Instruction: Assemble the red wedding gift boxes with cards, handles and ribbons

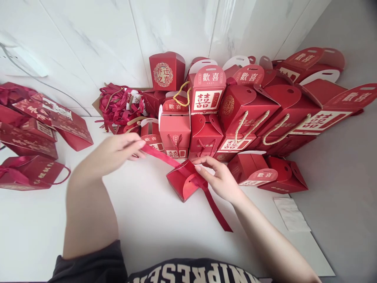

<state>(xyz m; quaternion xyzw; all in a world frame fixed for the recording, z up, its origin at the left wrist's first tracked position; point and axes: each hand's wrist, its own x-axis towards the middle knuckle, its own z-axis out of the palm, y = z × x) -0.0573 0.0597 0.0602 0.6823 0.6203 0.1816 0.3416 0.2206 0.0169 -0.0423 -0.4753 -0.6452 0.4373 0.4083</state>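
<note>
A small red gift box (185, 186) sits tilted toward me on the white table, with a curved flap on its near side. Threaded through its top is a red ribbon (160, 154). My left hand (123, 147) is closed on one end of this ribbon and stretches it up and to the left of the box. Thumb and fingers of my right hand (218, 177) grip the box at its top right edge. The ribbon's other end hangs loose below that hand and lies toward the right front on the table.
Stacked red gift boxes (206, 92), some with rope handles, line the tiled wall. A pile of red ribbons (120, 104) lies at the back left. More red boxes (32, 171) stand at far left. White tissues (291, 214) rest near the table's right edge. A cable (44, 76) runs down the wall.
</note>
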